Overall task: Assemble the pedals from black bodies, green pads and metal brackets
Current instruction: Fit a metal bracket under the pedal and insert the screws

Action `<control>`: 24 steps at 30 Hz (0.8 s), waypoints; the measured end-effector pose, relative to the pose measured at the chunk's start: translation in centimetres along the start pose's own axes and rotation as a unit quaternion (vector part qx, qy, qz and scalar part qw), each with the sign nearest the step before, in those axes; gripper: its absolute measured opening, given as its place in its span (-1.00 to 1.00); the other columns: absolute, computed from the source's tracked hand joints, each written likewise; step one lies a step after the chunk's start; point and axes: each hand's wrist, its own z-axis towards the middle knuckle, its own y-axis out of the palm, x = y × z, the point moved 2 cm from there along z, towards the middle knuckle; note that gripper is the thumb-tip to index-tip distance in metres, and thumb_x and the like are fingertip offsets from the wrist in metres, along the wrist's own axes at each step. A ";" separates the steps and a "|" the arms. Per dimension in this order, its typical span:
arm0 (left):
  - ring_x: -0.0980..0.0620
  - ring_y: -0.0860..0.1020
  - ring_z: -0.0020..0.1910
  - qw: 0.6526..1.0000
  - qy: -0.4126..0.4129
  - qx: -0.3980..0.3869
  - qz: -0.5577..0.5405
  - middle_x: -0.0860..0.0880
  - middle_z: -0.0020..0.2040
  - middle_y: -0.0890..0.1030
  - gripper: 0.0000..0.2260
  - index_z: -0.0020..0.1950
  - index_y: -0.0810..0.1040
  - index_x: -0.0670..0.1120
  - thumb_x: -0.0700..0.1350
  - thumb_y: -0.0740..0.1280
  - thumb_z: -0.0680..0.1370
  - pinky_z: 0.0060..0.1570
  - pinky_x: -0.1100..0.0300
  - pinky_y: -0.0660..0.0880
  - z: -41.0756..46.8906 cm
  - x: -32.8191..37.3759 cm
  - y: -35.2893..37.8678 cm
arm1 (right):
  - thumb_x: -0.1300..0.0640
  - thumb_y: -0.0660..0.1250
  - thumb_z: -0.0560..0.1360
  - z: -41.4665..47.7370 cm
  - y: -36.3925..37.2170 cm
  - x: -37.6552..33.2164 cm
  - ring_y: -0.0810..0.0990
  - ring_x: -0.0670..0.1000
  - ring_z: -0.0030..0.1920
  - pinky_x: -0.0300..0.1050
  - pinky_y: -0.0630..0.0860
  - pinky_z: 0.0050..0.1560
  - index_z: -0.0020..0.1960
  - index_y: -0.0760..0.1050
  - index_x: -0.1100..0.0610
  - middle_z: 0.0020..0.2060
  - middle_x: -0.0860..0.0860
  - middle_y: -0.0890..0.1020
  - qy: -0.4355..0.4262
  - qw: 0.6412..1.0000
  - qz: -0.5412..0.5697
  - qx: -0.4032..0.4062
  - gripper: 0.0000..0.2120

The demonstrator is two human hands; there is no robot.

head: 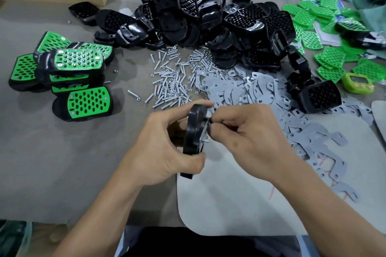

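Status: gripping black body [193,131] edge-on in left hand [165,148], fingers curling round it, above grey mat [240,194]. Pinching bracket [205,129] against its back with right hand [246,133] fingertips. Sitting just in front of screws [173,81].

Left hand [165,146]: bare
Right hand [248,137]: bare
Arms [117,204]: 2, bare, no sleeves showing
Clothes [188,244]: black in the middle, pale blue at the sides
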 end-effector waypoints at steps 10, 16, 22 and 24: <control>0.21 0.39 -0.29 0.974 0.055 0.021 0.218 0.25 -0.19 0.57 -0.24 0.36 0.56 0.26 -0.06 0.46 0.14 -0.08 0.51 0.44 -0.3 0.9 -0.1 | 0.34 0.23 0.48 -0.6 1.7 1.7 0.13 0.01 -0.51 -0.02 0.06 -0.33 -0.41 0.45 0.22 -0.61 0.02 0.32 0.280 0.823 0.485 -0.090 -0.71; 0.23 0.49 -0.27 0.979 0.029 0.034 0.198 0.23 -0.19 0.58 -0.24 0.34 0.56 0.27 -0.10 0.48 0.14 -0.09 0.38 0.54 -0.1 0.4 0.1 | 0.12 0.26 0.46 -0.3 0.8 1.9 0.57 -0.02 -0.38 -0.09 0.46 -0.30 -0.19 0.60 0.11 -0.40 -0.04 0.65 0.124 0.979 0.163 -0.020 -0.85; 0.19 0.50 -0.26 0.981 0.030 0.036 0.189 0.21 -0.16 0.59 -0.26 0.34 0.55 0.26 -0.04 0.44 0.14 -0.06 0.26 0.61 -0.1 0.5 0.4 | 0.24 0.26 0.49 -0.5 1.4 2.0 0.44 0.01 -0.45 -0.09 0.35 -0.36 -0.33 0.52 0.17 -0.50 -0.02 0.52 0.145 0.970 0.193 0.020 -0.77; 0.18 0.54 -0.25 0.977 0.028 0.035 0.210 0.23 -0.16 0.58 -0.25 0.36 0.53 0.29 0.01 0.43 0.14 -0.06 0.26 0.59 -0.1 0.5 0.3 | 0.32 0.25 0.54 -0.4 1.9 2.1 0.38 0.00 -0.49 -0.15 0.27 -0.40 -0.32 0.59 0.19 -0.52 0.06 0.46 0.234 0.910 0.343 0.001 -0.71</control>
